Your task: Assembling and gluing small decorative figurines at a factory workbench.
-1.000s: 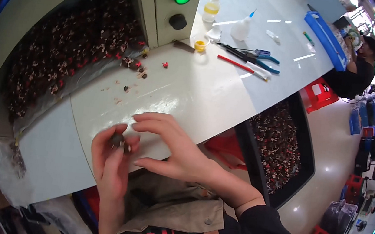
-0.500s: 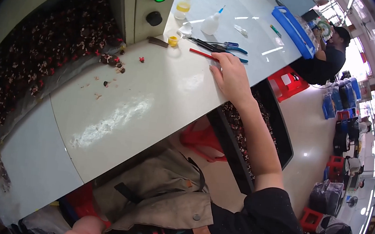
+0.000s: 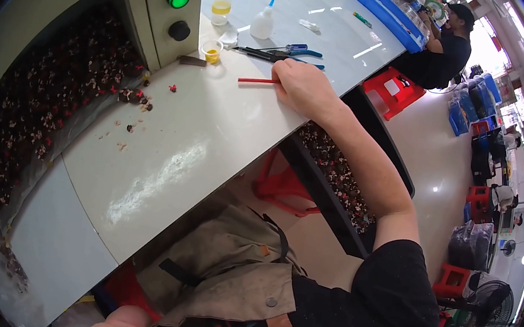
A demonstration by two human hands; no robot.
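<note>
Near the front edge of the white bench [image 3: 177, 107], my right hand [image 3: 307, 90] is closed round one end of a thin red stick [image 3: 257, 82]. The stick's free end points left over the bench top. Pliers [image 3: 275, 54] with blue handles lie just beyond these fingers, and a screwdriver [image 3: 296, 47] with a blue handle rests by them. Low at the picture's edge, part of my left hand [image 3: 124, 324] shows in front of my body. Its fingers are hidden, so what it holds cannot be told.
At left, a machine opening holds many small dark, red and pale pieces [image 3: 61, 93]. A small cup of yellow stuff [image 3: 211, 52] and two needle-tipped bottles [image 3: 263, 23] stand farther back. A black tray [image 3: 330, 191] of similar pieces sits below my right arm. A person [image 3: 449, 52] works far right.
My right hand's fingers have gone from resting at the red stick's end to closing round it. The stick has come slightly nearer, away from the pliers. The view has shifted too.
</note>
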